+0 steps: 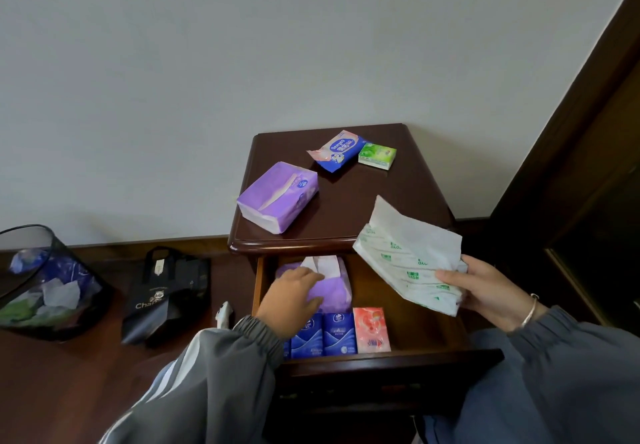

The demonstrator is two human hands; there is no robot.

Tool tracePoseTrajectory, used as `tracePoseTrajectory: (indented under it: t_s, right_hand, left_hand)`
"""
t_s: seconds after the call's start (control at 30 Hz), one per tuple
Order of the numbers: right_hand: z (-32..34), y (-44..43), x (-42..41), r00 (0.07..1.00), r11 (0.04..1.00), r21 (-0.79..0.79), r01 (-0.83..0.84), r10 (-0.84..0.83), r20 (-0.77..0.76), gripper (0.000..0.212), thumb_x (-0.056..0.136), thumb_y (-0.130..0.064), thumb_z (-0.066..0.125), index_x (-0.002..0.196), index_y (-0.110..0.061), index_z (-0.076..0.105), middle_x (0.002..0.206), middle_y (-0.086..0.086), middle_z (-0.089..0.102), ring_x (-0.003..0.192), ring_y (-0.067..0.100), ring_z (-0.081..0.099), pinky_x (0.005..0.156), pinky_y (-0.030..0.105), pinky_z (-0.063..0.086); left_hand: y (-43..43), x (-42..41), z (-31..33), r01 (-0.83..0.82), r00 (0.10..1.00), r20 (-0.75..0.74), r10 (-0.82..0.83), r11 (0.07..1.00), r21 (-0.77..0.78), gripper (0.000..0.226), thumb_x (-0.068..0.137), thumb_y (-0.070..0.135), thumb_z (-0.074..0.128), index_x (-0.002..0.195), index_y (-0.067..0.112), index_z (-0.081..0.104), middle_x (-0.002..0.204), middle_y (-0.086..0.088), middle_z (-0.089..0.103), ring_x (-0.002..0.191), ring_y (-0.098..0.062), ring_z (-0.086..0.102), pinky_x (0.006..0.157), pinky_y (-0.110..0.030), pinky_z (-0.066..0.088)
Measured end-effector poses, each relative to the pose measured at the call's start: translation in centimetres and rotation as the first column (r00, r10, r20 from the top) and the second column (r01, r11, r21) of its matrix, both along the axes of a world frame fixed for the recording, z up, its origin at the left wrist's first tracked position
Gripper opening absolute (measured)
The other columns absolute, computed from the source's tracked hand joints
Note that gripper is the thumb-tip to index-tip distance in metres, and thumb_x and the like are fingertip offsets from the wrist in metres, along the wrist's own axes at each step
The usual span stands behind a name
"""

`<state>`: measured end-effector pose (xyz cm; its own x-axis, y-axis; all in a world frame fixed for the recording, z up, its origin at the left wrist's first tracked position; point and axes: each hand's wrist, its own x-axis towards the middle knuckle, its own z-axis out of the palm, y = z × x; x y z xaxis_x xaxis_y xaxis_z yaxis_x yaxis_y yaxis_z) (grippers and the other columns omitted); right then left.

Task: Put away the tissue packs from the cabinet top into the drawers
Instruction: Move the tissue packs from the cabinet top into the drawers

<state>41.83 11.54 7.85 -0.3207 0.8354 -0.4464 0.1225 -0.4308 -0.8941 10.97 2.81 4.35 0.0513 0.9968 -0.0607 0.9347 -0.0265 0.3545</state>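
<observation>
Only the one head-cam view, looking down at a little dark wooden cabinet with its top drawer [398, 357] pulled out.

Hands first. The right hand [485, 288] is holding a white-and-green tissue pack [408, 256] by its near end. The pack is up in the air, tilted, over the drawer's right side and the front-right corner of the surface [346, 208]. The left hand [294, 300] is down in the drawer, wrapped over an opened purple pack [332, 288] at the back left, thumb on the near side and fingers over the top. A tissue sticks out of that one.

Also in the drawer: a row of small blue packs [323, 336] along the front edge, partly hidden under the left sleeve. A pink pack [372, 329] sits right next to them.

Still out on the surface:
- a big purple pack [277, 198] by the front-left corner
- a blue-and-pink wipes pack [337, 151] near the back edge
- a small green pack [377, 155] right against the wipes pack

So I'd call it roughly halfway. Several packs are already in, one is being settled, one is in hand, and three are still waiting on top. Whether all of it fits in this drawer, can't tell.

Off to the left on the floor there's a mesh bin [45, 281] with rubbish in it and a black bag [166, 294].
</observation>
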Motion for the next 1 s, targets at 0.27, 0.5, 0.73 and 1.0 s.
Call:
tracePoseTrajectory:
  t_s: [0.27,0.5,0.73,1.0]
  right_hand:
    - [0.5,1.5,-0.3,0.944,0.977,0.092,-0.193,0.159,0.29,0.034,0.087,0.001,0.059,0.119,-0.001,0.048,0.117,0.013,0.062,0.105,0.026,0.062,0.084,0.033,0.053]
    - [-1.9,3.5,-2.4,0.682,0.89,0.144,-0.432,0.218,0.698,0.038,0.082,-0.002,0.061,0.118,-0.009,0.051,0.116,0.008,0.063,0.106,0.021,0.061,0.091,0.029,0.049]
    - [-4.4,4.0,-6.3,0.548,0.828,0.325,-0.458,-0.024,0.836,0.014,0.083,-0.009,0.058,0.095,-0.002,0.057,0.1,0.018,0.066,0.097,0.033,0.061,0.077,0.033,0.045]
    - [-5.1,3.1,-5.6,0.53,0.817,0.413,-0.401,-0.161,0.833,0.025,0.087,-0.025,0.061,0.101,-0.007,0.052,0.105,0.012,0.059,0.097,0.028,0.058,0.076,0.032,0.045]
  left_hand:
    - [4.0,0.1,-3.1,0.106,0.932,-0.262,-0.251,0.879,-0.464,0.05,0.101,0.045,0.031,0.149,0.034,0.024,0.161,0.004,0.012,0.147,-0.025,0.013,0.116,-0.05,0.018]
    - [3.8,-1.1,-3.2,0.082,0.946,-0.238,-0.219,0.875,-0.478,0.046,0.101,0.042,0.033,0.144,0.028,0.036,0.158,-0.001,0.024,0.142,-0.023,0.026,0.115,-0.049,0.026]
    - [3.1,3.1,-2.4,0.096,0.968,0.238,-0.074,0.992,-0.079,0.054,0.092,0.039,0.055,0.139,0.019,0.04,0.143,0.003,0.04,0.127,-0.017,0.045,0.107,-0.031,0.038]
    - [4.7,4.4,-3.7,0.035,0.999,0.033,-0.031,0.992,-0.121,0.042,0.094,0.039,0.051,0.134,0.028,0.053,0.15,-0.001,0.032,0.133,-0.023,0.036,0.108,-0.038,0.036]
